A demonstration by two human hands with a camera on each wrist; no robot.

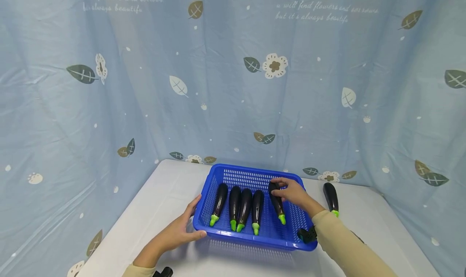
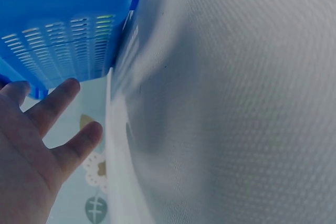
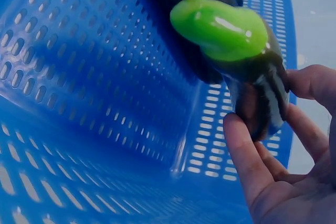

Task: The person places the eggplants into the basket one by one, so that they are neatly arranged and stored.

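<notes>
Over the right part of a blue plastic basket [image 1: 251, 240], my right hand [image 1: 291, 192] pinches a dark eggplant [image 1: 278, 206] near its rounded end. Its bright green stem end [image 3: 220, 27] points towards me; in the right wrist view the thumb and fingers surround the dark body. Several more eggplants [image 1: 245, 208] lie side by side in the basket's left and middle part, green ends to the front. My left hand [image 1: 176, 230] rests against the basket's left front corner. In the left wrist view its fingers [image 2: 79, 148] are spread, largely straight, beside the slotted wall.
Another eggplant [image 1: 330, 197] lies on the white table [image 1: 160, 188] right of the basket, partly hidden by the right forearm. A blue patterned curtain [image 1: 225, 87] hangs behind and along both sides of the table. A black wrist device [image 1: 307, 234] is by the right sleeve.
</notes>
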